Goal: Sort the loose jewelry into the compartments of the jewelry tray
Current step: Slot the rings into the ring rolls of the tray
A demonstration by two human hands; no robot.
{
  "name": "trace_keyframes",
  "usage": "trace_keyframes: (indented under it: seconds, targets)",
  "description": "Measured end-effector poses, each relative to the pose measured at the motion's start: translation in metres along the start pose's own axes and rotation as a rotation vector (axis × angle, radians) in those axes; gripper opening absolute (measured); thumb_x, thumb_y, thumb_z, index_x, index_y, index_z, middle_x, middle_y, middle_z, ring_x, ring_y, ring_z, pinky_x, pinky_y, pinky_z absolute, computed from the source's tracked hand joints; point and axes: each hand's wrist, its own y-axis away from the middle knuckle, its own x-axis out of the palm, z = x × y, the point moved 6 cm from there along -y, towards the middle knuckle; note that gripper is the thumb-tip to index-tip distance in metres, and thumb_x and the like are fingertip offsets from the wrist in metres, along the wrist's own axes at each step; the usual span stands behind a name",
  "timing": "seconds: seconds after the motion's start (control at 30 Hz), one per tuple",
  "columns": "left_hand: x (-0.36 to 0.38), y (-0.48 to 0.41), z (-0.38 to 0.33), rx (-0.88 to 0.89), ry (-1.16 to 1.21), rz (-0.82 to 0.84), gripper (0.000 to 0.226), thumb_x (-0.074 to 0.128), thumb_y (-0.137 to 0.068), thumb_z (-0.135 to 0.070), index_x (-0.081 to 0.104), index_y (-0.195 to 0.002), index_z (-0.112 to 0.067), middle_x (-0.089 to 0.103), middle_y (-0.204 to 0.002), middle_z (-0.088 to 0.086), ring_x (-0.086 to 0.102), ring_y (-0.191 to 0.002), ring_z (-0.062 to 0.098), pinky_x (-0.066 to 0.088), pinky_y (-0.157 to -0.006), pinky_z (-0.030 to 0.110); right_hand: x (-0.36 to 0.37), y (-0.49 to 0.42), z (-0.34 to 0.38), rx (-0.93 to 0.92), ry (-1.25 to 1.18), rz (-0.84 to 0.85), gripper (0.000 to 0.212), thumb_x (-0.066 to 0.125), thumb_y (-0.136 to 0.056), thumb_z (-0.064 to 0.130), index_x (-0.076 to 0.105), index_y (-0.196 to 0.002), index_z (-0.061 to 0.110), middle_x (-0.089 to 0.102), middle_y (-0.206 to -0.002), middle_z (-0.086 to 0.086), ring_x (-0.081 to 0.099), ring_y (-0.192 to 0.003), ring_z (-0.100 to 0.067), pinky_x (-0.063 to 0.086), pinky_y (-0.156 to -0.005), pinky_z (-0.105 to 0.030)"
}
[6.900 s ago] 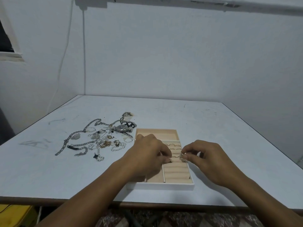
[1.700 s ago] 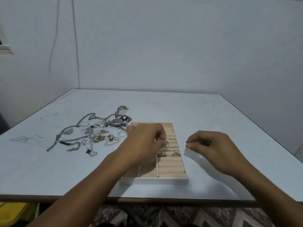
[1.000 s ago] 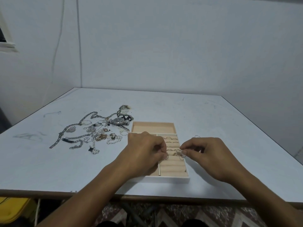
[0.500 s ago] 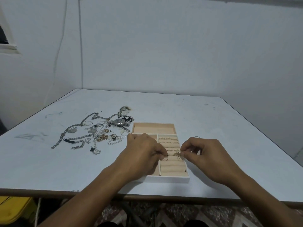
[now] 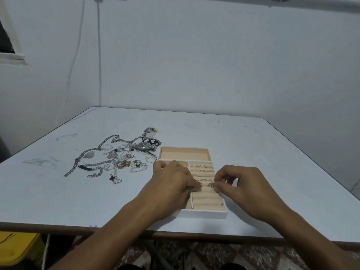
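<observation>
A beige jewelry tray [image 5: 204, 213] with a white rim sits near the table's front edge. Its right section has padded ring rolls [image 5: 206, 197], and several gold rings [image 5: 201, 166] stand in the far rows. My left hand [image 5: 173, 184] lies over the tray's left part and pinches a small hoop at the rolls. My right hand [image 5: 241, 184] pinches another thin hoop [image 5: 213, 187] over the same row. The far compartment [image 5: 184, 154] holds nothing. A pile of loose jewelry [image 5: 116, 158] lies left of the tray.
The pile includes a silver chain [image 5: 85, 156], a watch [image 5: 143, 145], pearl strands [image 5: 138, 168] and a black-tagged bracelet [image 5: 85, 168]. A thin ring [image 5: 235, 164] lies on the table right of the tray. A yellow bin [image 5: 17, 248] sits under the table's front left.
My right hand came from right of the tray to the ring rolls. Both hands now pinch small hoops over the middle rows and have barely moved in the last half second.
</observation>
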Motion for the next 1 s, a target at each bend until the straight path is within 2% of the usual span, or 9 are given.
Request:
trace_keyframes:
  seconds: [0.17,0.37,0.53,0.8,1.0]
  targets:
    - [-0.001,0.002,-0.001,0.035,-0.018,-0.034,0.027,0.048,-0.091,-0.038,0.070,-0.106,-0.041,0.066,-0.102,-0.018,0.044,-0.109,0.009,0.023,-0.088,0.036,0.000,0.000,0.000,-0.012,0.012,-0.006,0.008,0.070,-0.083,0.030,0.068,-0.075,0.032,0.067,-0.077,0.017,0.059,-0.079,-0.001,0.047,-0.064,-0.019]
    - [0.004,0.005,-0.002,0.079,-0.068,-0.118,0.025,0.056,-0.078,-0.028,0.074,-0.090,-0.040,0.062,-0.082,-0.017,0.055,-0.091,0.014,0.029,-0.073,0.033,0.005,0.002,0.000,-0.037,0.064,-0.005,0.011,0.070,-0.083,0.029,0.066,-0.074,0.032,0.064,-0.078,0.016,0.058,-0.078,-0.003,0.047,-0.068,-0.022]
    - [0.004,0.006,-0.005,0.100,-0.088,-0.134,0.030,0.049,-0.078,-0.030,0.075,-0.090,-0.040,0.061,-0.080,-0.016,0.055,-0.090,0.014,0.029,-0.072,0.032,0.006,0.002,0.002,-0.079,0.114,-0.012,0.015,0.069,-0.084,0.028,0.062,-0.073,0.035,0.062,-0.076,0.017,0.055,-0.078,-0.003,0.042,-0.066,-0.018]
    - [-0.002,0.004,0.001,0.021,0.002,-0.128,0.035,0.045,-0.079,-0.025,0.072,-0.100,-0.034,0.062,-0.084,-0.013,0.052,-0.093,0.015,0.029,-0.076,0.030,0.009,0.005,0.000,-0.082,0.119,0.010,0.008,0.067,-0.086,0.029,0.074,-0.087,0.033,0.065,-0.083,0.020,0.056,-0.081,0.000,0.044,-0.072,-0.020]
    - [-0.006,-0.003,0.008,-0.017,0.018,-0.123,0.033,0.050,-0.079,-0.022,0.073,-0.103,-0.027,0.067,-0.089,-0.008,0.054,-0.092,0.017,0.047,-0.079,0.036,0.011,0.009,-0.001,-0.108,0.114,-0.001,0.012,0.066,-0.088,0.027,0.075,-0.093,0.033,0.065,-0.084,0.024,0.057,-0.079,-0.001,0.045,-0.071,-0.018]
